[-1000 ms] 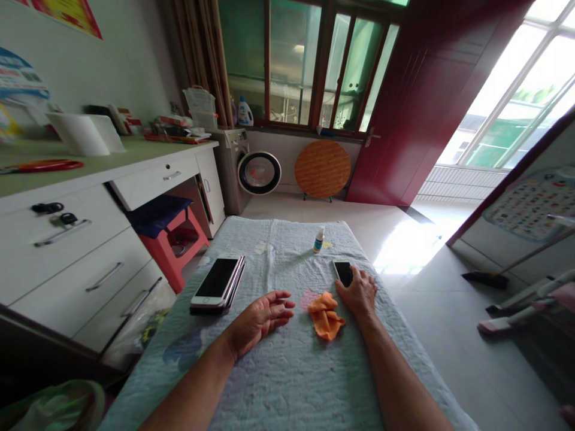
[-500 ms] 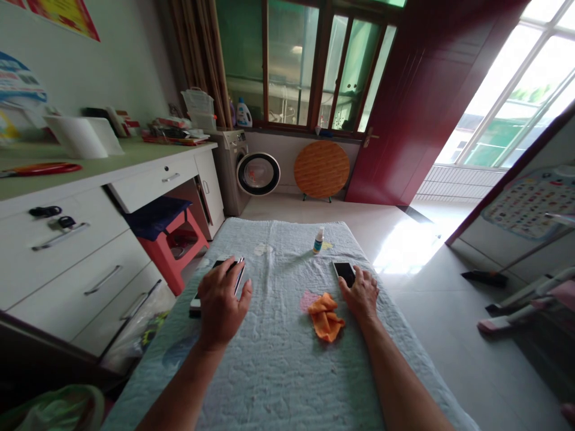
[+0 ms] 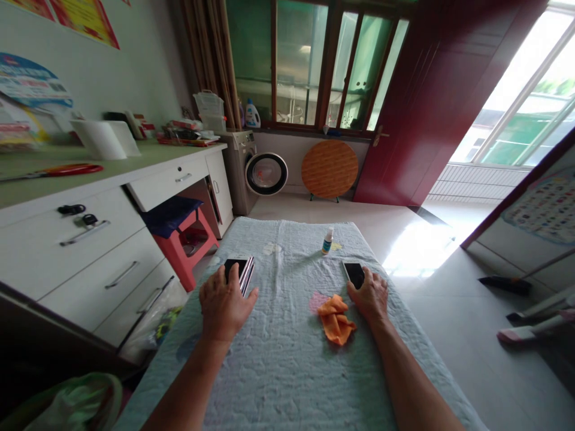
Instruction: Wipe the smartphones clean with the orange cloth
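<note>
My left hand (image 3: 228, 308) lies over the near end of a stack of smartphones (image 3: 246, 272) at the left of the cloth-covered table. Its fingers are spread, one reaching onto the dark screen of the top phone, the thumb out to the side. At the right, a white-framed smartphone (image 3: 353, 273) lies flat with its screen up. My right hand (image 3: 372, 297) covers its near end, thumb at the left edge and fingers at the right edge. Between the hands, nearer the right one, is a crumpled orange cloth (image 3: 336, 323). Farther back stands a small spray bottle (image 3: 327, 242), upright.
A pale blue quilted cover (image 3: 278, 359) drapes the table. To the left are a red stool (image 3: 191, 248) and a white drawer desk (image 3: 105, 239) with paper rolls on it. A washing machine (image 3: 236, 173) with its door open and a round wooden tabletop (image 3: 330, 169) stand beyond.
The view has turned slightly left. My left hand has drawn back toward the near end of the phone stack, uncovering more of the top screen. My right hand stays at its phone.
</note>
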`<state>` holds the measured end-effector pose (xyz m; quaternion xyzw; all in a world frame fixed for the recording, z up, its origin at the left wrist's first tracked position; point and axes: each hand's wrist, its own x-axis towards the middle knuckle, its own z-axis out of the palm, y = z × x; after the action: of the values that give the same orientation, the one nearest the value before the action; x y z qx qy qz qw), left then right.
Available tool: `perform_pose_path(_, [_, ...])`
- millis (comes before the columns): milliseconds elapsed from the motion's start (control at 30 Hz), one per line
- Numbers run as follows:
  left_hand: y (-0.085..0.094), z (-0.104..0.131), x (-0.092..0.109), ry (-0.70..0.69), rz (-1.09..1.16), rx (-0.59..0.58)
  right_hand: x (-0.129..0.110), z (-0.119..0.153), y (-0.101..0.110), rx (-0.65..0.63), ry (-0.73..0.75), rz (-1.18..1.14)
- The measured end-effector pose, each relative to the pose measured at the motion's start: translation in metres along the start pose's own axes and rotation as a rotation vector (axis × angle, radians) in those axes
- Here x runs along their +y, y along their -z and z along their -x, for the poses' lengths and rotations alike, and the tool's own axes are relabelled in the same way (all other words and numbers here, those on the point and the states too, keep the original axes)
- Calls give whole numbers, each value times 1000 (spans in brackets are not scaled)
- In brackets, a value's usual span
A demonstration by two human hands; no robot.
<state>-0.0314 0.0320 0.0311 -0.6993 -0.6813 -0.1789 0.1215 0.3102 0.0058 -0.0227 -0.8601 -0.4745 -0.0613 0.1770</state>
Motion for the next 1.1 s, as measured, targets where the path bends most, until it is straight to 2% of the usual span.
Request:
perform_pose_path(267, [-5, -2, -10, 35, -53, -21, 2, -1, -3, 3, -1, -3])
perform_pose_path(433, [-8, -6, -17, 62, -88, -27, -1, 3, 4, 95, 20, -56])
perform_pose_path(633, [-4, -9, -16, 89, -78, -28, -12, 10, 10, 203, 238, -195])
perform_pose_path(800, [-2, -9, -12, 135, -80, -43, -21, 17, 12, 205, 386, -289])
perform_pose_path(933, [-2, -12, -11, 212, -60, -57, -28, 23, 15, 184, 447, -342])
perform_pose_path(1100, [-3, -15, -12, 231, -28, -93, -35, 30, 16, 137, 522, -377])
